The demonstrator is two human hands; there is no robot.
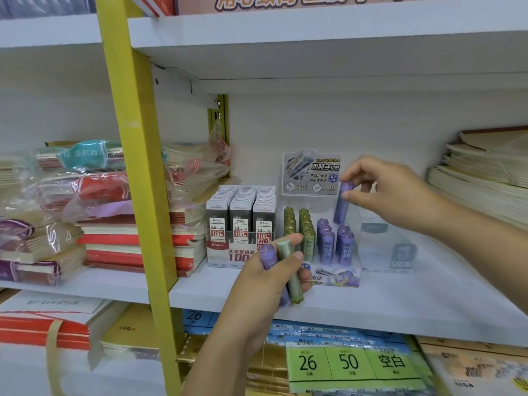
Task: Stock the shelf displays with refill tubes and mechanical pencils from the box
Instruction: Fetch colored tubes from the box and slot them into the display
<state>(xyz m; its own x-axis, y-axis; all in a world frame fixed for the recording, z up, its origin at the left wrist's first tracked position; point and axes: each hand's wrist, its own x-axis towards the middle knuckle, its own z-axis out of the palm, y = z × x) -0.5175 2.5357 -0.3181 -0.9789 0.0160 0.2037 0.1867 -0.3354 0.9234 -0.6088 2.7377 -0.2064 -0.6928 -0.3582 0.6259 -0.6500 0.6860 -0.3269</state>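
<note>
At frame centre, the right hand (391,192) pinches a purple refill tube (342,204) above the clear display stand (353,247), apparently mid-restock, needing lowering into the rightmost row, while the left hand (274,275) grips a purple tube (268,257) and a green tube (290,270).

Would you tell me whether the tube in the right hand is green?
No, the right hand pinches a purple tube above the display, while the left hand holds a green tube.
</note>
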